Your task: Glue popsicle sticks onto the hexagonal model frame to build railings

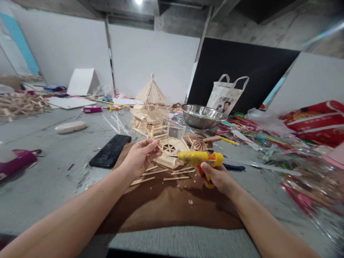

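My right hand grips a yellow hot glue gun, its nozzle pointing left. A long clear glue stick sticks out of the gun's back. My left hand is closed in a pinch on a thin wooden stick, mostly hidden by the fingers, just left of the nozzle. Behind both hands is a low wooden stick frame with a lattice floor and upright posts. Farther back stands a wooden pavilion model with a pointed roof. Several loose wooden sticks lie in front of the frame.
Brown cloth covers the table's front. A black phone and a white case lie left. A metal bowl and a white bag stand behind, right. Tangled plastic scraps spread over the right side.
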Demonstrator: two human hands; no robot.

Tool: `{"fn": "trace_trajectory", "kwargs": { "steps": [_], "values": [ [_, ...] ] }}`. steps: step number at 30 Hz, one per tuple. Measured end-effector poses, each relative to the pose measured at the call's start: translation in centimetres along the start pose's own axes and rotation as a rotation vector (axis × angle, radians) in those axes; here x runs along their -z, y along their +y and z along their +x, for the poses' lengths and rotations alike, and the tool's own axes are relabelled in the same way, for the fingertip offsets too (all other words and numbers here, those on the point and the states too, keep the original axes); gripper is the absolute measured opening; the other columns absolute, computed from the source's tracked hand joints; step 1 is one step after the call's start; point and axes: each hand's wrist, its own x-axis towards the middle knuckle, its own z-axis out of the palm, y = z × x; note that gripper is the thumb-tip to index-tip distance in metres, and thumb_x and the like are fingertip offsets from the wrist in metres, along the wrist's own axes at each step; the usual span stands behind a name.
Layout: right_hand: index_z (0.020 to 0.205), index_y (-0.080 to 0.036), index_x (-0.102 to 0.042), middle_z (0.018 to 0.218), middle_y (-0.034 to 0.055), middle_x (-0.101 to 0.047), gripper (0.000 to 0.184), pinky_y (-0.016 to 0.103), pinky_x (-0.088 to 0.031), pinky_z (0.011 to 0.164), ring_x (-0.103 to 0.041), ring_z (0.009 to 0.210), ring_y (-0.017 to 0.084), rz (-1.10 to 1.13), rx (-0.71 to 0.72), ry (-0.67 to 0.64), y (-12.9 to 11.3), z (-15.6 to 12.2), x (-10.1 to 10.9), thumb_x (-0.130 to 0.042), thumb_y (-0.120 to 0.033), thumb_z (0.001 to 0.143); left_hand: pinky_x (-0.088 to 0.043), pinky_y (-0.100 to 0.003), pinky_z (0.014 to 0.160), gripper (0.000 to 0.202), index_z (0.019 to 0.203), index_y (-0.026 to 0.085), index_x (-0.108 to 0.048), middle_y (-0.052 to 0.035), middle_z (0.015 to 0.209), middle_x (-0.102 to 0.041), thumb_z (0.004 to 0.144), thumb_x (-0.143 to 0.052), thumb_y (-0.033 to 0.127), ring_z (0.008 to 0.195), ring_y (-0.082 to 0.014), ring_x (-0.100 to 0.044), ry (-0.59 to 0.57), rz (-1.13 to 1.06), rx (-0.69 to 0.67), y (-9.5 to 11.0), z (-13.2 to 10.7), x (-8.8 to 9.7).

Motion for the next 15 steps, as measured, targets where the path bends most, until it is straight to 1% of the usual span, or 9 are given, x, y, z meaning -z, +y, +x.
{"fn": "trace_trajectory", "kwargs": {
  "steps": [4,6,8,10,11,13,14,15],
  "values": [
    [0.060,-0.019,-0.052,0.050,-0.0030,-0.050,0.039,0.019,-0.028,0.031,-0.037,0.033,0.005,0.035,0.065,0.040,-0.1,0.3,0.5,-0.057,-0.058,0.058,-0.051,-0.013,0.052,0.008,0.064,0.012,-0.054,0.0016,0.055,-0.058,0.068,-0.061,0.014,0.050,-0.0043,-0.056,0.005,-0.030,0.002,0.1,0.0,0.0],
    [0.066,-0.019,-0.053,0.057,-0.0013,-0.055,0.040,0.020,-0.029,0.031,-0.040,0.034,0.005,0.062,0.123,0.101,-0.3,0.6,1.1,-0.055,-0.059,0.060,-0.051,-0.014,0.051,0.009,0.064,0.012,-0.053,0.0015,0.054,-0.058,0.067,-0.061,0.015,0.049,-0.0049,-0.056,0.009,-0.026,-0.006,0.0,0.1,0.0],
    [0.071,-0.019,-0.053,0.063,0.0001,-0.057,0.042,0.020,-0.029,0.031,-0.042,0.035,0.006,0.091,0.175,0.225,-0.7,1.0,1.9,-0.053,-0.060,0.061,-0.050,-0.013,0.049,0.010,0.064,0.012,-0.053,0.0011,0.053,-0.058,0.067,-0.062,0.016,0.048,-0.0053,-0.056,0.024,-0.012,-0.009,-0.2,0.2,0.0],
    [0.073,-0.019,-0.052,0.063,0.0001,-0.057,0.043,0.020,-0.030,0.031,-0.044,0.035,0.006,0.127,0.195,0.391,-1.2,1.6,3.2,-0.051,-0.061,0.062,-0.049,-0.013,0.046,0.011,0.063,0.011,-0.053,0.0012,0.052,-0.057,0.068,-0.062,0.018,0.046,-0.0051,-0.055,0.041,-0.002,0.002,-0.4,0.2,0.0],
    [0.073,-0.019,-0.051,0.060,-0.0005,-0.057,0.043,0.020,-0.030,0.031,-0.043,0.034,0.006,0.143,0.189,0.465,-1.5,1.9,3.9,-0.050,-0.061,0.063,-0.048,-0.012,0.044,0.012,0.063,0.011,-0.053,0.0013,0.052,-0.057,0.068,-0.061,0.018,0.045,-0.0048,-0.054,0.046,0.000,0.010,-0.4,0.2,0.0],
    [0.071,-0.020,-0.050,0.053,-0.0018,-0.054,0.042,0.019,-0.030,0.029,-0.042,0.032,0.007,0.155,0.146,0.562,-1.9,2.7,5.6,-0.048,-0.062,0.065,-0.047,-0.012,0.042,0.012,0.063,0.011,-0.054,0.0013,0.052,-0.056,0.068,-0.061,0.018,0.043,-0.0044,-0.053,0.047,-0.001,0.027,-0.5,0.2,-0.1],
    [0.069,-0.020,-0.050,0.049,-0.0024,-0.052,0.042,0.019,-0.031,0.029,-0.042,0.031,0.007,0.153,0.103,0.587,-1.9,3.1,6.4,-0.047,-0.061,0.065,-0.046,-0.012,0.041,0.011,0.063,0.010,-0.054,0.0012,0.053,-0.056,0.068,-0.061,0.017,0.043,-0.0043,-0.052,0.045,-0.004,0.037,-0.5,0.2,-0.1],
    [0.066,-0.019,-0.049,0.045,-0.0028,-0.050,0.042,0.019,-0.032,0.029,-0.042,0.031,0.007,0.147,0.034,0.577,-1.9,3.7,7.2,-0.048,-0.061,0.065,-0.046,-0.012,0.041,0.010,0.064,0.010,-0.054,0.0011,0.053,-0.056,0.068,-0.061,0.017,0.042,-0.0042,-0.052,0.045,-0.007,0.048,-0.5,0.2,-0.2]
  ]
}}
